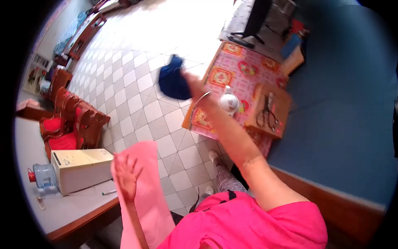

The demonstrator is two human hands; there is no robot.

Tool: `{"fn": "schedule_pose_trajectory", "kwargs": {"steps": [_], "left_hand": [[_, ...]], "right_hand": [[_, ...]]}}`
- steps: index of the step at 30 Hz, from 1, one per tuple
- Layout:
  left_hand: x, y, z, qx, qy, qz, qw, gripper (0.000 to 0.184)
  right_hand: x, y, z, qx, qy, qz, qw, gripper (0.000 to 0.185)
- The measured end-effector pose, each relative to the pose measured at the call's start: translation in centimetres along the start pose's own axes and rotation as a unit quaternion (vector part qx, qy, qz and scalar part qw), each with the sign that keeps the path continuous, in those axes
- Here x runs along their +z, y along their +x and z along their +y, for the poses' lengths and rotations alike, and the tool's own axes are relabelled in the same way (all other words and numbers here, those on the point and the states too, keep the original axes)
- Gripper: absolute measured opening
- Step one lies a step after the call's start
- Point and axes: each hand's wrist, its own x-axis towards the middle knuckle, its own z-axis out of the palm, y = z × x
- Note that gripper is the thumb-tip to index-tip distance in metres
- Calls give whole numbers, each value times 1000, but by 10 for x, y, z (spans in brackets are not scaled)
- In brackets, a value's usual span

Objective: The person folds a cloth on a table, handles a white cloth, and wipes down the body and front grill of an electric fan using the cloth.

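Note:
My right hand is stretched out forward, its fingers closed on a dark blue cloth item that hangs over the tiled floor, just beyond the left edge of the patterned table. Motion blurs both hand and item. A thin bracelet shows at that wrist. My left hand has its fingers spread, against the upper left part of a pink sheet. The sheet hangs beside the white-topped table, and nothing is gripped in that hand.
The patterned table bears a white lidded cup and a wooden box with scissors on top. Left, a white table holds a cream box, a water jug and a marker. Wooden chairs stand behind.

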Motion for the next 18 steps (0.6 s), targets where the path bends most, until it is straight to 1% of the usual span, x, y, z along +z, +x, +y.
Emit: {"fn": "schedule_pose_trajectory", "kwargs": {"steps": [1,2,3,4,5,6,7,9,10,11,13,14,15,17,18], "left_hand": [[17,2,10,27,-93,-40,995,77],[22,3,19,72,-134,-16,988,78],[29,0,24,116,-169,7,979,79],[35,1,30,157,-204,30,966,80],[27,3,33,177,-187,-18,966,79],[11,0,34,195,-169,-59,964,77],[1,-9,36,216,-150,-93,960,76],[35,-36,25,119,-151,-51,980,73],[41,-46,9,22,-130,-125,983,72],[37,-56,-11,-72,-113,-201,970,71],[59,-85,-68,-197,-77,-320,923,69],[71,-100,-96,-213,-13,-363,907,66],[86,-118,-117,-224,50,-409,883,63],[129,-153,-128,-269,88,-512,811,49],[137,-159,-139,-283,134,-526,791,43]], "right_hand": [[30,-41,-10,28,118,-46,992,38],[60,-83,-21,65,230,-86,967,38],[83,-137,-52,86,315,-108,939,37],[90,-171,-46,54,284,-136,948,36],[97,-203,-39,26,251,-160,954,36],[97,-251,-62,67,245,-149,956,35],[91,-288,-68,71,244,-139,957,35],[80,-350,-73,77,241,-125,959,35],[69,-384,-73,77,206,-102,970,34],[64,-413,-69,76,165,-78,980,33],[59,-471,-74,41,176,-29,983,32],[54,-498,-77,18,176,2,984,32],[39,-522,-78,24,124,-2,992,33],[26,-570,-82,-10,43,70,997,36],[18,-593,-96,-21,-20,101,995,37]]}}
